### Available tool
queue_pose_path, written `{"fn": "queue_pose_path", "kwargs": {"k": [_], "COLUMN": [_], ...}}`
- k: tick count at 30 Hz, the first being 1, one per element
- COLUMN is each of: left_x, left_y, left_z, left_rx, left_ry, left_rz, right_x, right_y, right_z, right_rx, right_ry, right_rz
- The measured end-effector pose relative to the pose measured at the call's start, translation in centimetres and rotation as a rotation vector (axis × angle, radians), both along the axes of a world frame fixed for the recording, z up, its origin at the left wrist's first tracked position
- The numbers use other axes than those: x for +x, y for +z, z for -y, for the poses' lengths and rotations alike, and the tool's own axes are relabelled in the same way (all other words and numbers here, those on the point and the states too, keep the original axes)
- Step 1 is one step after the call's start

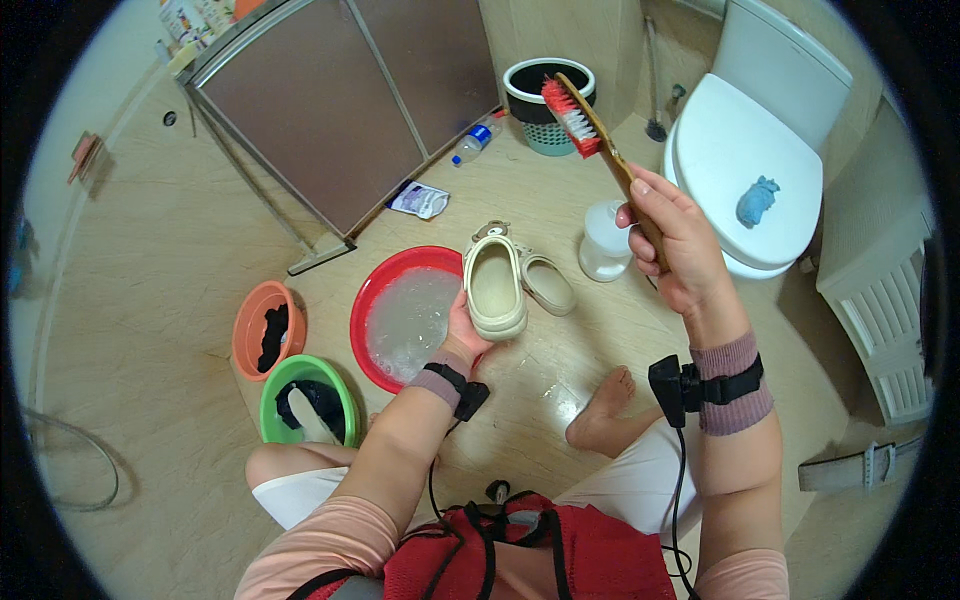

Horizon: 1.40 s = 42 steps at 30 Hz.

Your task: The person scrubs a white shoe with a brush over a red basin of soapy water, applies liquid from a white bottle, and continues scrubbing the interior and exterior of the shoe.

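In my left hand [462, 325] is a cream clog [497, 285], its opening facing up, held by the heel end beside the basin's rim. A small bear-like charm sits at its far end. My right hand [672, 232] is raised and wrapped round the wooden handle of a scrub brush [585, 115] with red and white bristles, up and to the right of the clog. The second cream clog [548, 284] is just right of the held one, on the floor. A red basin [362, 300] of cloudy, sudsy water stands to the left.
An orange basin [245, 335] and a green basin [350, 400], both with dark cloth, stand at left. A lidded clear tub [605, 243], a purple-white pouch [420, 199], a plastic bottle [477, 138] and a bin [552, 138] lie beyond. The toilet [735, 165] bears a blue bundle [758, 202].
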<state>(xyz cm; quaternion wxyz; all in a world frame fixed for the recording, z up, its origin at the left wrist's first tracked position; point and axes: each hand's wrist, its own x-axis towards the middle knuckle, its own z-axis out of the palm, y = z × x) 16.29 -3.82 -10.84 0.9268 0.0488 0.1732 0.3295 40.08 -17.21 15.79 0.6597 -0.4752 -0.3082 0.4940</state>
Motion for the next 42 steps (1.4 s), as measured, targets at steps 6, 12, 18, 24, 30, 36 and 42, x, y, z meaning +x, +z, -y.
{"fn": "queue_pose_path", "kwargs": {"k": [6,12,18,24,30,36,42], "left_x": [3.7,4.6,4.9,5.2,4.5,4.9,13.4], "left_y": [-1.9,-3.7,-6.5,-10.4,-13.2,-14.2,0.5], "left_z": [1.1,2.3,6.1,8.8,5.7,3.2,3.8], "left_rx": [-0.109,-0.184,-0.010,-0.139,-0.271,-0.116,0.217], "left_ry": [0.018,0.046,0.124,0.092,-0.036,-0.117,-0.224], "left_rz": [-0.009,-0.128,-0.135,-0.196,-0.668,-0.727,-0.861], "right_x": [2.2,3.7,4.4,4.9,5.0,3.7,3.9], "right_y": [-1.4,-2.1,-2.2,-2.5,-2.8,-2.7,-5.8], "right_z": [1.1,1.2,1.5,1.9,2.1,1.0,-0.2], "right_rx": [-0.060,-0.077,-0.077,-0.106,-0.119,-0.143,-0.340], "right_ry": [-0.054,-0.075,-0.107,-0.116,-0.137,-0.040,0.058], "right_rz": [0.007,-0.077,-0.069,-0.054,-0.055,-0.117,-0.205]}}
